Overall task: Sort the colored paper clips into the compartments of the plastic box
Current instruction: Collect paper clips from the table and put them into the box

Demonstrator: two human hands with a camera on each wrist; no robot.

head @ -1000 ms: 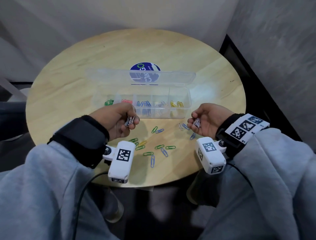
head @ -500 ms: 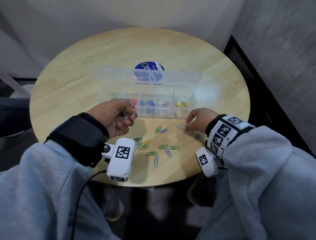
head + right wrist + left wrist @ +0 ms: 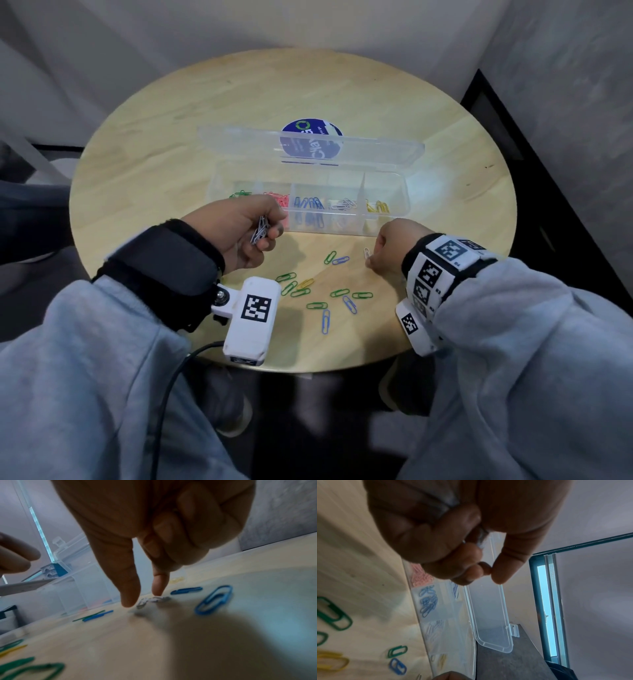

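The left hand [image 3: 239, 233] clutches a bundle of white clips [image 3: 260, 230]; the right hand [image 3: 388, 248] reaches thumb and forefinger onto a white clip [image 3: 152, 600] without pinching it yet. Beyond both, the box [image 3: 346, 230] is partly filled; between them about a dozen loose clips [image 3: 323, 294] remain.

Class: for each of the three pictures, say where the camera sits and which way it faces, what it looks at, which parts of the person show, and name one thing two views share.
Head: on the head, facing forward and down at the table, the box and loose clips; both hands and sleeves show.
Left wrist: looks along the left hand, which grips white clips, toward the box.
Right wrist: low over the table, looks along the right hand, thumb and finger at a white clip.
Shared: the wrist views both show the box lid.
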